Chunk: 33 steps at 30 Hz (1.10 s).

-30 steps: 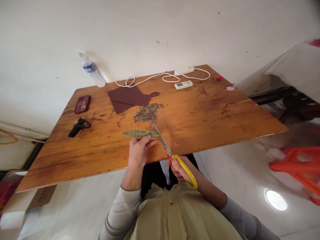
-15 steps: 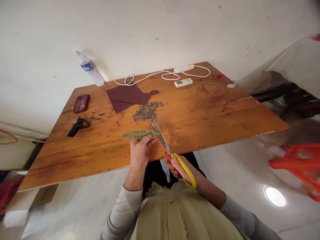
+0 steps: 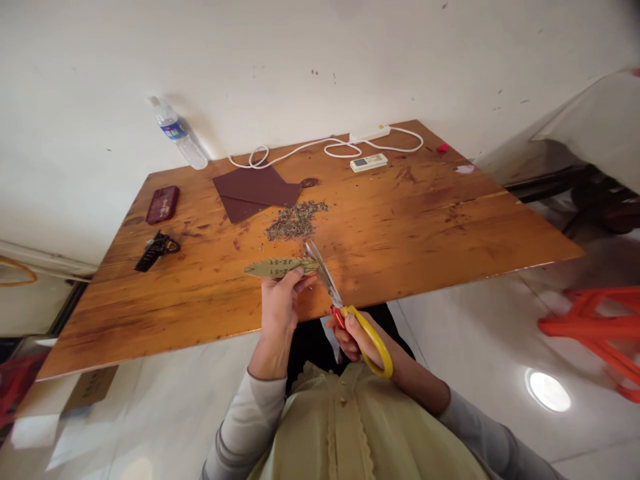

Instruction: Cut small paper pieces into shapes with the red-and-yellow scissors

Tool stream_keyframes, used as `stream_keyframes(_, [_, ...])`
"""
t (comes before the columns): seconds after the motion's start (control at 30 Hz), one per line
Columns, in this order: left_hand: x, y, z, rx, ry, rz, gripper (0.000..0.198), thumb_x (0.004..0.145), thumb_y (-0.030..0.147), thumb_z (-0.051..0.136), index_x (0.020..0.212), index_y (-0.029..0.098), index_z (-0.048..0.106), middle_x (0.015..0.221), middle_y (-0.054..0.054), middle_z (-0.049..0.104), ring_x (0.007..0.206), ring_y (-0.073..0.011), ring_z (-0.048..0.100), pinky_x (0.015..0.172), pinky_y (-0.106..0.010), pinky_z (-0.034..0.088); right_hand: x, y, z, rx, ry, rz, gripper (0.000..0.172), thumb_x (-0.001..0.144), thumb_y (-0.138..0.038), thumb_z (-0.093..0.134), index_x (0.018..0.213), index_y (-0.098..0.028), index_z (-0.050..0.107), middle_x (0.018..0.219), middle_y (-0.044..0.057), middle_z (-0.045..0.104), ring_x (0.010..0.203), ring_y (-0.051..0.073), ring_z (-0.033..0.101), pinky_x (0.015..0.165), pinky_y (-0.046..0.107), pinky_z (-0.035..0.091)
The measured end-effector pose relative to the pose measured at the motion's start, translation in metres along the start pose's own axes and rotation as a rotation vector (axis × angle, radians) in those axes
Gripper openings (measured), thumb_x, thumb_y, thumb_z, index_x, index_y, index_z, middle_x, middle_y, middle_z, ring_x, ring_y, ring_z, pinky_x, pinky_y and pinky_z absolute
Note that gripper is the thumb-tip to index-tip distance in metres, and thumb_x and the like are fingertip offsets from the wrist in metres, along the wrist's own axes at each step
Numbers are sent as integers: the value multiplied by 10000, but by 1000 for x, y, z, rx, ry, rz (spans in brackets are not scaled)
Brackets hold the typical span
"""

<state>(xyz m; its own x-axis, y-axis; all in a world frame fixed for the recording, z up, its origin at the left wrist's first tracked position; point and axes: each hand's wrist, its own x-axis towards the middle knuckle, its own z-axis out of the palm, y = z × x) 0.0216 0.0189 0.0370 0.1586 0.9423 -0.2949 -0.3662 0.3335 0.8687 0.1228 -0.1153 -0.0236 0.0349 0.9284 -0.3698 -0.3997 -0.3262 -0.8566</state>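
Left hand (image 3: pixel 283 293) gripping leaf-shaped piece (image 3: pixel 273 267), scissors (image 3: pixel 363 330) alongside

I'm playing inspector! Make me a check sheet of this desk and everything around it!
Surface: stained brown wooden table.
Job's things: olive leaf-shaped piece printed JZ-51, material unclear; metal scissors with yellow-and-red handles; heap of dark scraps.
Clutter: flat maroon sheets; clear plastic bottle; black claw clip; maroon rectangular case; white oblong remote.
Hands: left hand grips the piece; right hand holds the scissors, blades at the piece's tip.
Cables: looped white cord, white power strip, along the back edge.
Surroundings: marked white wall; orange plastic stool.
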Motion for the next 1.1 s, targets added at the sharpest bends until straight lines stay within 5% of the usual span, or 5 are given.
stream_keyframes(0.2, [0, -1, 0, 11, 10, 18, 277, 474, 238, 874, 695, 150, 733, 724, -38, 757, 657, -189, 700, 674, -340, 605, -4, -8, 0, -210, 2, -129, 694, 829, -909, 468, 836, -223, 578, 621, -60, 403, 488, 115, 334, 454, 285, 306])
stream_keyframes(0.43, [-1, -1, 2, -10, 15, 1, 275, 460, 209, 874, 693, 153, 741, 710, -21, 756, 650, -172, 690, 670, -319, 599, 0, -3, 5, 30, 20, 57, 789, 649, -960, 604, 881, -207, 576, 576, -128, 306, 431, 52, 206, 396, 202, 186])
stream_keyframes(0.63, [0, -3, 0, 12, -1, 6, 287, 475, 243, 874, 699, 157, 715, 702, -16, 736, 650, -186, 695, 701, -361, 600, -1, -5, 4, 12, 13, 91, 726, 686, -907, 640, 855, -202, 590, 532, -140, 287, 416, 50, 172, 365, 193, 165])
stream_keyframes(0.9, [-2, -1, 2, -11, 10, 3, 292, 466, 226, 874, 713, 156, 735, 721, -23, 751, 648, -182, 693, 685, -345, 604, -3, -4, 1, -175, -8, -96, 700, 855, -880, 463, 896, -194, 599, 641, -66, 379, 471, 96, 322, 433, 251, 301])
stream_keyframes(1.1, [-2, -1, 1, -6, 11, -1, 278, 473, 228, 878, 701, 152, 738, 712, -24, 751, 645, -176, 692, 687, -336, 610, -4, -9, 1, -224, -9, -119, 603, 889, -831, 479, 794, -236, 496, 643, -66, 353, 499, 108, 300, 454, 265, 274])
